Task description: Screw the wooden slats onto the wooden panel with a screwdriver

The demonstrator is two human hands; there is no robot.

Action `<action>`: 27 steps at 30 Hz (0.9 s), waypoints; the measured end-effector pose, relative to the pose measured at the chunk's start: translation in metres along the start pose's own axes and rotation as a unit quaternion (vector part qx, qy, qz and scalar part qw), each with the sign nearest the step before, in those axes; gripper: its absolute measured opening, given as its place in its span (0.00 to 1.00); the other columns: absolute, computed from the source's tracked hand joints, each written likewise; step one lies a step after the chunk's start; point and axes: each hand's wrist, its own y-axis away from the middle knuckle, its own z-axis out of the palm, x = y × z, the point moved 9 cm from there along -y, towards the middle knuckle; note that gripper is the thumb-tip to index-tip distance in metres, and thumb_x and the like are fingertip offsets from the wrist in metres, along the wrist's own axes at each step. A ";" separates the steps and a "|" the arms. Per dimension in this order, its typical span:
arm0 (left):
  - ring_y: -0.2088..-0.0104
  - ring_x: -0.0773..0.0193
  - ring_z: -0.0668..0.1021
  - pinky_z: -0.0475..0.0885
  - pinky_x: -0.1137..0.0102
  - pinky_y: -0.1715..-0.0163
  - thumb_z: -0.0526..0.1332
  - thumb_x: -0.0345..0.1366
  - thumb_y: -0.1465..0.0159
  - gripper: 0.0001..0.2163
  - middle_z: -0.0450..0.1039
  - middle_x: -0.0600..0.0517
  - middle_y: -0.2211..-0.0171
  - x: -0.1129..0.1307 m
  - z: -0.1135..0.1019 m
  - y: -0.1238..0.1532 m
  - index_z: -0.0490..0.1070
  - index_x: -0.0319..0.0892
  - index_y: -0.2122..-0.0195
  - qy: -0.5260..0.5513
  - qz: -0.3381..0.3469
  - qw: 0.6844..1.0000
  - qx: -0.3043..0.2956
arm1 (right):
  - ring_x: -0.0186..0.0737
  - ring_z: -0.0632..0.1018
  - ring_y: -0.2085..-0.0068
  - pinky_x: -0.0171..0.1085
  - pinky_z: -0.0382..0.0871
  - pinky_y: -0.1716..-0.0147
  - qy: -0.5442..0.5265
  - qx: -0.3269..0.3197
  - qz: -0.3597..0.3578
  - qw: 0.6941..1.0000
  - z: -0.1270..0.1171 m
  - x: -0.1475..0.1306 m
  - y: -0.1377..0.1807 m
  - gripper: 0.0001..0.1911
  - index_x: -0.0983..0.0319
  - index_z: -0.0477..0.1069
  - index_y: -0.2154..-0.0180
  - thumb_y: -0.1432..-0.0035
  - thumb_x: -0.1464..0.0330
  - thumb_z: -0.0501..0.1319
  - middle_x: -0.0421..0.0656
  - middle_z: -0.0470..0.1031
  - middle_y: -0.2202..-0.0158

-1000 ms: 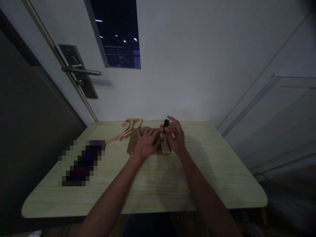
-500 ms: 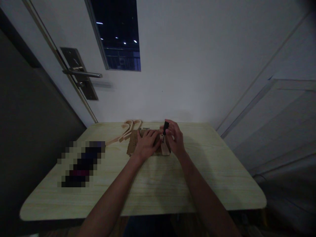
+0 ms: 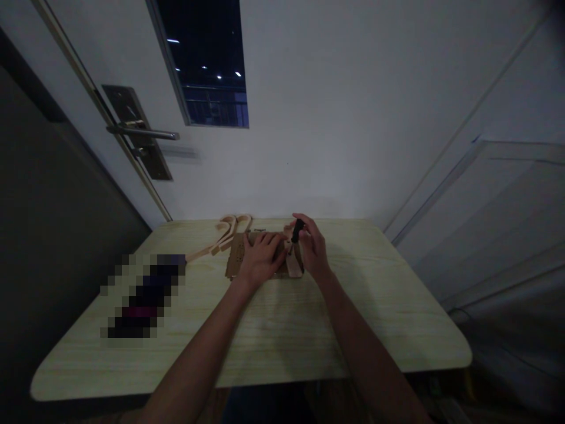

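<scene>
My left hand (image 3: pixel 261 256) lies palm down on a brown cardboard piece (image 3: pixel 236 259), its fingers spread and the thumb side close to a light wooden piece (image 3: pixel 293 264). In my right hand (image 3: pixel 314 244) is a screwdriver (image 3: pixel 298 229) with a black handle, gripped between thumb and fingers. The screwdriver leans, and its shaft points down at the wooden piece. Whether the tip touches a screw is too small to tell. Part of the cardboard is hidden under my left hand.
Curved wooden hook-shaped pieces (image 3: pixel 232 228) lie behind and left of the cardboard. Small dark screw-like bits (image 3: pixel 259 230) rest near the table's back edge. A pixelated dark object (image 3: pixel 148 297) is at the left of the table (image 3: pixel 375 330). Beyond stands a white door with a metal handle (image 3: pixel 150 134).
The screwdriver's handle has tipped a little to the right, with my right fingers shifting around it. My left hand stays on the cardboard. The whole view has moved slightly.
</scene>
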 end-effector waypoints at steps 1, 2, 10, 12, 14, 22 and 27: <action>0.42 0.51 0.66 0.46 0.33 0.41 0.49 0.45 0.31 0.14 0.68 0.50 0.43 0.000 0.000 0.000 0.62 0.51 0.46 0.001 0.003 1.000 -0.001 | 0.39 0.77 0.56 0.39 0.75 0.60 -0.012 -0.002 0.001 1.000 0.000 0.001 0.000 0.18 0.55 0.66 0.47 0.34 0.58 0.49 0.46 0.74 0.55; 0.42 0.51 0.66 0.46 0.33 0.41 0.49 0.45 0.31 0.15 0.68 0.50 0.43 0.000 0.001 0.000 0.62 0.51 0.46 0.002 0.004 1.000 -0.003 | 0.39 0.77 0.56 0.39 0.75 0.59 -0.024 -0.005 0.006 1.000 0.001 0.002 0.000 0.18 0.55 0.66 0.47 0.34 0.58 0.50 0.46 0.75 0.56; 0.41 0.52 0.66 0.45 0.35 0.40 0.49 0.46 0.31 0.15 0.67 0.48 0.43 -0.002 0.004 0.000 0.62 0.50 0.45 -0.001 0.003 1.000 -0.002 | 0.34 0.79 0.67 0.35 0.76 0.69 -0.033 -0.012 0.069 0.997 0.005 0.015 0.000 0.18 0.54 0.68 0.49 0.41 0.59 0.61 0.42 0.77 0.62; 0.41 0.51 0.66 0.46 0.34 0.41 0.49 0.45 0.31 0.15 0.67 0.48 0.43 -0.002 0.005 0.000 0.62 0.50 0.45 -0.004 0.005 1.000 0.000 | 0.33 0.78 0.68 0.32 0.75 0.72 0.011 0.008 0.056 0.998 0.001 0.014 0.000 0.19 0.54 0.70 0.51 0.44 0.59 0.64 0.41 0.77 0.62; 0.42 0.51 0.66 0.47 0.34 0.41 0.49 0.45 0.31 0.15 0.67 0.48 0.43 -0.003 0.005 0.000 0.62 0.49 0.46 -0.007 0.003 1.000 0.000 | 0.32 0.76 0.70 0.31 0.74 0.74 0.047 0.022 0.035 0.998 -0.001 0.011 0.001 0.19 0.54 0.71 0.52 0.46 0.59 0.65 0.41 0.76 0.62; 0.41 0.52 0.66 0.47 0.34 0.41 0.49 0.44 0.31 0.15 0.68 0.49 0.43 0.001 -0.001 0.000 0.62 0.50 0.46 0.000 0.002 1.000 -0.009 | 0.38 0.79 0.59 0.37 0.77 0.63 -0.004 -0.022 0.025 0.999 0.005 0.003 0.003 0.18 0.56 0.65 0.46 0.35 0.58 0.52 0.46 0.76 0.53; 0.41 0.52 0.65 0.46 0.35 0.40 0.48 0.45 0.31 0.16 0.68 0.48 0.43 0.000 0.001 0.000 0.61 0.50 0.44 0.001 -0.002 1.000 -0.012 | 0.36 0.78 0.63 0.34 0.75 0.68 -0.009 0.001 0.061 0.998 0.002 0.011 0.001 0.19 0.55 0.67 0.48 0.40 0.59 0.59 0.44 0.74 0.57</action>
